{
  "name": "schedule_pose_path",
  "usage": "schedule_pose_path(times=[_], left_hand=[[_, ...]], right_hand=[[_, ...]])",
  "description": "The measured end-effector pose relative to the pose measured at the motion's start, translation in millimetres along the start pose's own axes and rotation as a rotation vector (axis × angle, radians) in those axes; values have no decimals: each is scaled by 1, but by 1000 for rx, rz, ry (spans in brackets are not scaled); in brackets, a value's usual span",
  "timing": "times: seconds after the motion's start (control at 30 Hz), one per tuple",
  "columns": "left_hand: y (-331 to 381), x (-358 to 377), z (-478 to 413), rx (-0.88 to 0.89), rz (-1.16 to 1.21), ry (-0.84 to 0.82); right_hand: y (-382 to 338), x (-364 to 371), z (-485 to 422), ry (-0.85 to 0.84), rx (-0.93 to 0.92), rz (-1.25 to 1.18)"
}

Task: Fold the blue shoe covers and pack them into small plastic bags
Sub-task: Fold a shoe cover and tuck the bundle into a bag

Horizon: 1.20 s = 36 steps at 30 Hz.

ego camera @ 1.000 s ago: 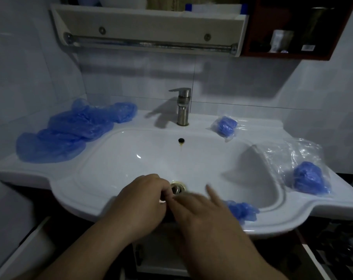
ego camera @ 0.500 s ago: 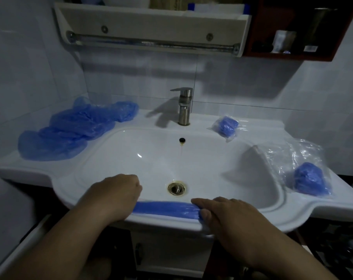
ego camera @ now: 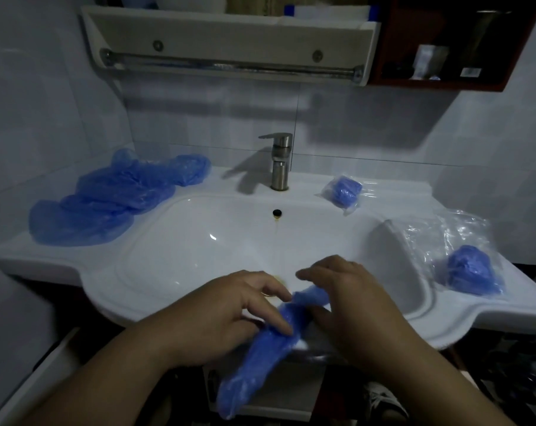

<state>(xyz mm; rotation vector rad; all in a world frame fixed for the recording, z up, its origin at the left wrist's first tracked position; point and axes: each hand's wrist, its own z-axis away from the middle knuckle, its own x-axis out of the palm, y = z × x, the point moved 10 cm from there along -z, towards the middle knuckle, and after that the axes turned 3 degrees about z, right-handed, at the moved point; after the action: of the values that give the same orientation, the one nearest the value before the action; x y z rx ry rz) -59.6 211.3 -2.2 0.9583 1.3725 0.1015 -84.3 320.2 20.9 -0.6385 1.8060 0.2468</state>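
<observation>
Left hand (ego camera: 229, 315) and right hand (ego camera: 361, 309) close together at front rim of basin (ego camera: 199, 241), both gripping one blue shoe cover (ego camera: 260, 358). Cover is narrow strip between hands: upper end under right fingers, lower end hanging below counter (ego camera: 45, 256) edge. Loose cover pile (ego camera: 116, 198) far left. Packed bag (ego camera: 343, 192) back right. Clear bags (ego camera: 463, 241) holding blue bundle far right.

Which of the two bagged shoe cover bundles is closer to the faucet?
The small tight bag just right of the faucet; the other bundle lies farther on the right ledge.
</observation>
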Motion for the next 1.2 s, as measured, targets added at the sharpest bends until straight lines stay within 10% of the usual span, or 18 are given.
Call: schedule_pose_path(times=[0.4, 0.97, 1.2], left_hand=[[1, 3, -1, -4, -191, 47], [-7, -7, 3, -202, -10, 238], [-10, -10, 6, -252, 35, 355]], right_hand=[[-29, -12, 22, -67, -263, -436], [-18, 1, 20, -103, 27, -332], [-24, 1, 23, -115, -122, -312]])
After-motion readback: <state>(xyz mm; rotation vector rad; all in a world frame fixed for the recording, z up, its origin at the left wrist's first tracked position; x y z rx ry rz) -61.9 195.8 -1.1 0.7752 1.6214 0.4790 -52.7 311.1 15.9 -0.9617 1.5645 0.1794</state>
